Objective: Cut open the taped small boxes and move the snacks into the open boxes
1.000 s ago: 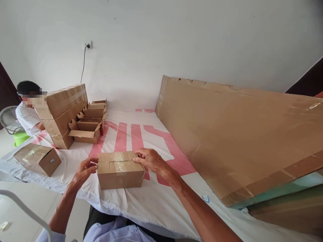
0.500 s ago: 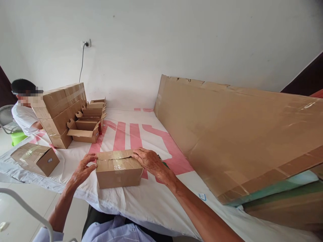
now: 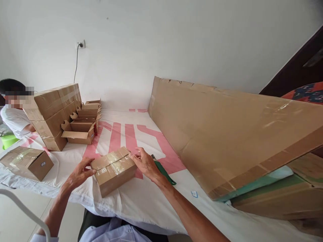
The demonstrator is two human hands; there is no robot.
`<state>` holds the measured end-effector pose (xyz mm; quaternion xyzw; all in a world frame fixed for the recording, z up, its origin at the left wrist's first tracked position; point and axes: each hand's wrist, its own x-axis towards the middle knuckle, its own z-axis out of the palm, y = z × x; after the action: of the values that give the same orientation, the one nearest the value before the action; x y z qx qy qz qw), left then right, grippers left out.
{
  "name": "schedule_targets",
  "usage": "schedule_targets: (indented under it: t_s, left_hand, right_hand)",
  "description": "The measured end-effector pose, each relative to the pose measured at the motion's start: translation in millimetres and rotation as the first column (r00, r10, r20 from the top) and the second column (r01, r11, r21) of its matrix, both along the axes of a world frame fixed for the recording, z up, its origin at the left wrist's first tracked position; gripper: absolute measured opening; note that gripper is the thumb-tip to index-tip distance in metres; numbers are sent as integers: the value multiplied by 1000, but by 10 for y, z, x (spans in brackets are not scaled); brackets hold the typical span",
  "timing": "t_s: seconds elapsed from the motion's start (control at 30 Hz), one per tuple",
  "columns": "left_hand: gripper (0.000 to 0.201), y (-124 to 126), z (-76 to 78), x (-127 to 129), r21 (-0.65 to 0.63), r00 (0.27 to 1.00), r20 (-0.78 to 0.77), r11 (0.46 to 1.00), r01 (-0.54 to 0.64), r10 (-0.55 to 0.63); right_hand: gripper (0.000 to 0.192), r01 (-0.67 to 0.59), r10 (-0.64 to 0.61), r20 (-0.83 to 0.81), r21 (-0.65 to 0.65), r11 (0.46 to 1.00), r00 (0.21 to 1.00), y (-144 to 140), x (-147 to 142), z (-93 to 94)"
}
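Note:
A taped cardboard box (image 3: 114, 171) stands in front of me at the table's near edge, turned at an angle, with clear tape across its closed top flaps. My left hand (image 3: 82, 171) grips its left end, thumb on the top edge. At the opposite end my right hand (image 3: 145, 163) holds the top right corner, its index finger partly lifted. Just beyond my right wrist lies a green-handled tool (image 3: 164, 171); the wrist hides part of it, and I cannot tell its kind.
Another taped box (image 3: 26, 161) sits at the left. Behind it rise stacked boxes (image 3: 50, 114), with several open boxes (image 3: 78, 129) alongside. A co-worker (image 3: 16, 114) is at the far left. A large cardboard sheet (image 3: 227, 134) leans along the right. A small blue-marked label (image 3: 194, 194) lies on the cloth.
The box has turned, its right end swinging away from me and its left end coming nearer. Both hands stay on it. More of the green-handled tool shows, and the view has shifted right.

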<state>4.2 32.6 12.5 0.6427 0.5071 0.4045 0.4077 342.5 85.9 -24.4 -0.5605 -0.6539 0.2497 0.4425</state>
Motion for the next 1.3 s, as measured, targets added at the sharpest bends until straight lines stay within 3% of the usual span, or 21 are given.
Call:
schedule_targets:
  t_s: [0.1, 0.17, 0.27, 0.3, 0.37, 0.43, 0.57, 0.63, 0.7, 0.8, 0.9, 1.1, 1.3]
  left_hand:
    - [43, -288, 5, 196, 24, 973, -210, 995, -93, 96]
    - [35, -517, 8, 358, 28, 932, -334, 990, -140, 141]
    - [24, -676, 10, 474, -46, 947, -311, 997, 66, -77]
    - [23, -643, 17, 457, -18, 955, -283, 996, 89, -91]
    - [27, -451, 46, 361, 131, 970, -233, 991, -33, 63]
    - [36, -149, 88, 248, 225, 969, -178, 966, -128, 170]
    - [47, 427, 137, 237, 204, 990, -138, 979, 16, 13]
    - [47, 575, 126, 323, 133, 989, -127, 987, 92, -75]
    - [45, 603, 105, 377, 88, 990, -114, 991, 98, -88]
    - [37, 474, 88, 309, 72, 997, -83, 997, 3, 3]
    - [32, 254, 78, 154, -7, 999, -4, 999, -49, 49]
    - [30, -44, -19, 141, -126, 989, 138, 991, -42, 59]
    - [32, -90, 1, 220, -131, 973, 219, 991, -40, 68]
  right_hand:
    - [58, -111, 101, -288, -15, 994, 952, 16, -102, -23]
    - [61, -135, 122, -351, -14, 991, 928, 41, -191, -6]
    - [60, -214, 186, -290, -68, 974, 939, 18, -266, 36]
    - [59, -261, 229, -263, -94, 961, 937, -21, -263, 47]
    - [56, -302, 273, -208, -120, 946, 939, -156, -218, 57]
    - [57, -229, 219, -116, -74, 971, 969, -359, -154, 36]
    - [60, -29, 28, 7, 67, 997, 1000, -836, -146, -103]
    - [56, -17, 18, -17, 38, 999, 1000, -996, -218, -177]
    - [53, -47, 47, -72, -4, 999, 996, -1038, -285, -215]
    - [53, -120, 109, -204, -39, 992, 973, -880, -282, -190]
    - [56, -125, 92, -322, -85, 989, 942, -572, -178, -127]
    - [57, -90, 52, -368, -88, 992, 928, -83, -71, -128]
    - [58, -145, 100, -388, -87, 986, 916, 32, -61, -178]
